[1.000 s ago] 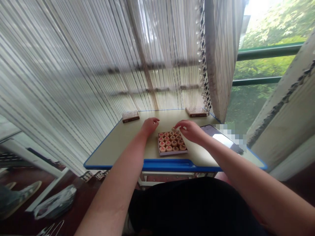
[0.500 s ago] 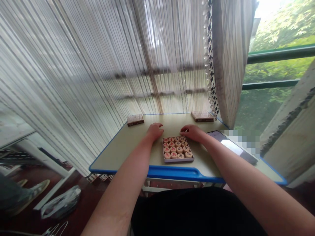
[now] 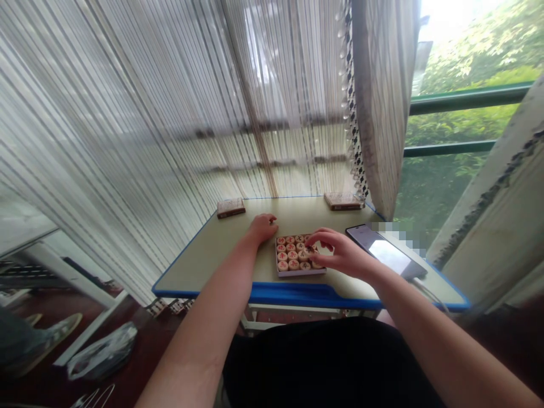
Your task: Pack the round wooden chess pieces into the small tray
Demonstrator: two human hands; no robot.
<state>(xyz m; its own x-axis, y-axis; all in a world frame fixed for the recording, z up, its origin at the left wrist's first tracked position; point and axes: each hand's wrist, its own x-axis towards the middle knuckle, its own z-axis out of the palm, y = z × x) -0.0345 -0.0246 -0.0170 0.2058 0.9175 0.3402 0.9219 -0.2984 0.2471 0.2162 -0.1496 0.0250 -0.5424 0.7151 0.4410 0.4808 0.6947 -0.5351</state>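
Note:
A shallow tray (image 3: pixel 297 272) of several round wooden chess pieces (image 3: pixel 290 255) with red and black characters lies on the beige, blue-edged desk (image 3: pixel 221 255). My left hand (image 3: pixel 262 228) rests loosely curled on the desk by the tray's far left corner, holding nothing. My right hand (image 3: pixel 342 254) lies over the tray's right side with fingertips on the pieces there, hiding some of them. Whether it grips one cannot be told.
A phone (image 3: pixel 385 250) with a lit screen lies right of the tray. Two flat wooden boxes stand at the desk's far edge, one left (image 3: pixel 230 207), one right (image 3: pixel 342 200). A striped curtain (image 3: pixel 170 113) hangs behind. A plastic bag (image 3: pixel 102 354) lies on the floor left.
My right hand came back from the tray's far edge to lie over its right side. My left hand stayed by the far left corner. The view shifted slightly.

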